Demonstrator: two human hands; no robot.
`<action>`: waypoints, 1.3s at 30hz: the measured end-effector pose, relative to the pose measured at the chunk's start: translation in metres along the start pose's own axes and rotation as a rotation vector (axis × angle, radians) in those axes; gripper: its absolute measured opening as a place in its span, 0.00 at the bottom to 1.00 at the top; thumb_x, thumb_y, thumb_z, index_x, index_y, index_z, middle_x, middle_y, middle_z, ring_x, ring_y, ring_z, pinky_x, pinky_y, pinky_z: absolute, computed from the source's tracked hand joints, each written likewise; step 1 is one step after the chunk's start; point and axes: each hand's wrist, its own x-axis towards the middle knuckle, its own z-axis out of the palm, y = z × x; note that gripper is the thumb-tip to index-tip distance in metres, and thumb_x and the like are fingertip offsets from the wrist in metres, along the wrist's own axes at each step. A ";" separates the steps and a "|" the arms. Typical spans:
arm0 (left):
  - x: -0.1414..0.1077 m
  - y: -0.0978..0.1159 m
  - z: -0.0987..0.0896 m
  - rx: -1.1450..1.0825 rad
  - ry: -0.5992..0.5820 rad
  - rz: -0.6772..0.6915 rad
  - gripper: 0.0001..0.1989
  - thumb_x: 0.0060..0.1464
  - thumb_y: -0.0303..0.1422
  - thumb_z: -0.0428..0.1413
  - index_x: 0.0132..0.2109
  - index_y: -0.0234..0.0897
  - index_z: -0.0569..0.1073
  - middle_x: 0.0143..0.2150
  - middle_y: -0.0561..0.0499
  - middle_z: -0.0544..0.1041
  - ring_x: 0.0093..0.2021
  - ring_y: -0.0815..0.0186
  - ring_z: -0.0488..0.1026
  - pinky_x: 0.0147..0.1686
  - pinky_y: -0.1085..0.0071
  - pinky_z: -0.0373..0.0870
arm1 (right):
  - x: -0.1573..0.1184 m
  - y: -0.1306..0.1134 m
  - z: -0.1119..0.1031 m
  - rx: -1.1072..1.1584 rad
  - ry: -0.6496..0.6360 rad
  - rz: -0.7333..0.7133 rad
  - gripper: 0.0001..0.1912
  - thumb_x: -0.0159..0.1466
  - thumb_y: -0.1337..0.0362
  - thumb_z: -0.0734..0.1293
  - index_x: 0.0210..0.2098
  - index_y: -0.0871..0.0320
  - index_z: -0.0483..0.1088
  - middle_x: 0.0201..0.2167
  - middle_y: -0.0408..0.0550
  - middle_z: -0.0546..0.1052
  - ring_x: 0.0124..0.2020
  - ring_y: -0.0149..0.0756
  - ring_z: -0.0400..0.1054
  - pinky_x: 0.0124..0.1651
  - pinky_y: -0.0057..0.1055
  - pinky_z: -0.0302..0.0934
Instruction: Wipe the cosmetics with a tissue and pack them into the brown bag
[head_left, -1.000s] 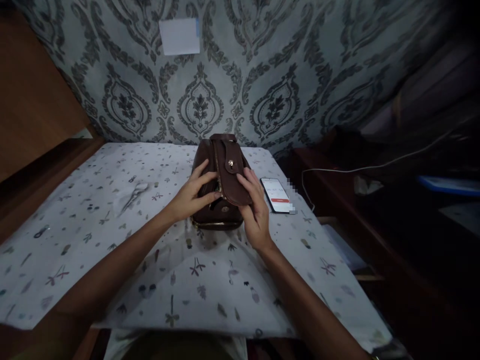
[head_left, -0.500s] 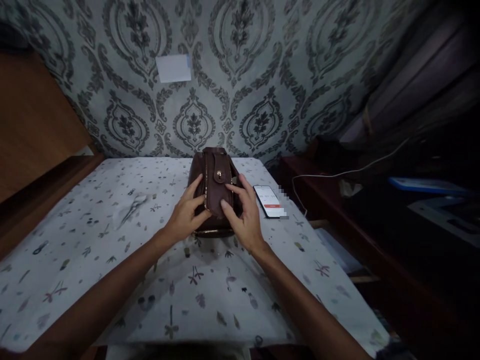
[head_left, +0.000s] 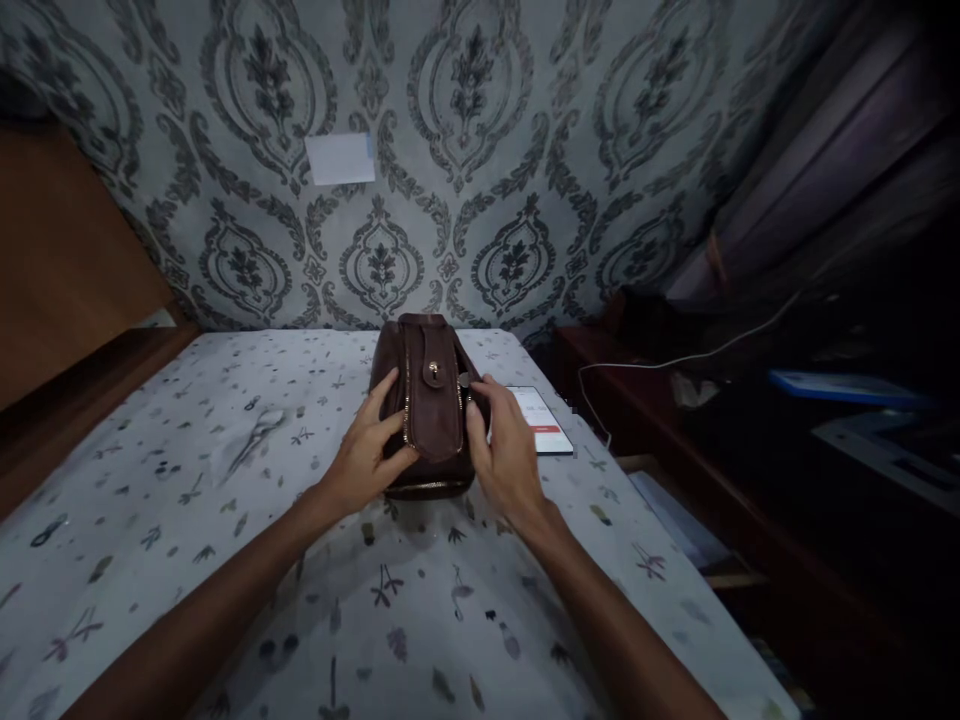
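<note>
A dark brown leather bag (head_left: pixel 436 425) stands on the patterned white cloth, its front panel edged by a gold zipper and topped by a tab with a small gold clasp (head_left: pixel 433 370). My left hand (head_left: pixel 364 455) grips the bag's left side, fingers along the zipper edge and thumb near the panel's lower corner. At the right side, my right hand (head_left: pixel 510 445) has thumb and index finger close together on the zipper edge, beside a metal zipper pull (head_left: pixel 463 380). Whether the fingertips pinch the pull itself is hard to see.
A lit phone (head_left: pixel 551 440) lies right of the bag, partly behind my right hand. A crumpled clear wrapper (head_left: pixel 251 445) is on the cloth (head_left: pixel 300 620) at left. Wooden furniture (head_left: pixel 67 270) borders the left; a dark red ledge with a white cable (head_left: pixel 675 358) runs along the right.
My right hand has moved from the front panel outward to the zipper edge on the bag's right side. My left hand keeps its place. The view has shifted slightly.
</note>
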 end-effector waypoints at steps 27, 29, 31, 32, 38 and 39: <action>0.002 0.011 -0.004 0.119 0.077 0.006 0.17 0.64 0.40 0.56 0.57 0.41 0.74 0.73 0.37 0.53 0.75 0.45 0.51 0.68 0.47 0.61 | 0.076 -0.046 -0.033 -0.664 -0.395 -0.140 0.12 0.72 0.68 0.56 0.47 0.60 0.69 0.44 0.57 0.74 0.35 0.43 0.70 0.32 0.35 0.58; 0.006 0.012 -0.008 0.166 0.121 0.060 0.22 0.61 0.41 0.59 0.60 0.41 0.71 0.75 0.38 0.47 0.76 0.43 0.46 0.69 0.45 0.57 | 0.067 -0.040 -0.032 -0.585 -0.343 -0.179 0.11 0.72 0.69 0.56 0.44 0.59 0.69 0.43 0.55 0.73 0.34 0.41 0.69 0.32 0.34 0.58; 0.012 0.012 -0.013 0.213 0.142 0.134 0.27 0.59 0.44 0.61 0.62 0.41 0.70 0.77 0.39 0.38 0.77 0.40 0.40 0.71 0.43 0.53 | 0.055 -0.034 -0.031 -0.493 -0.239 -0.238 0.11 0.72 0.69 0.55 0.43 0.58 0.69 0.41 0.54 0.73 0.34 0.41 0.70 0.32 0.33 0.59; 0.016 0.012 -0.017 0.238 0.139 0.174 0.28 0.59 0.46 0.61 0.62 0.41 0.69 0.78 0.39 0.35 0.77 0.38 0.37 0.71 0.42 0.51 | 0.049 -0.032 -0.032 -0.444 -0.176 -0.265 0.11 0.72 0.69 0.55 0.43 0.57 0.69 0.41 0.53 0.73 0.35 0.40 0.70 0.32 0.33 0.60; 0.033 0.010 -0.032 0.288 0.029 0.325 0.44 0.59 0.52 0.59 0.73 0.41 0.51 0.76 0.34 0.48 0.76 0.43 0.45 0.71 0.46 0.53 | 0.025 -0.017 -0.029 -0.176 0.010 -0.338 0.11 0.71 0.70 0.57 0.47 0.55 0.69 0.44 0.52 0.76 0.43 0.39 0.73 0.42 0.33 0.68; 0.033 0.011 -0.032 0.280 0.032 0.316 0.46 0.58 0.52 0.59 0.74 0.40 0.48 0.75 0.34 0.50 0.76 0.44 0.48 0.71 0.47 0.55 | 0.024 -0.015 -0.026 -0.151 0.005 -0.329 0.11 0.71 0.70 0.58 0.47 0.55 0.69 0.45 0.52 0.76 0.44 0.40 0.73 0.44 0.34 0.68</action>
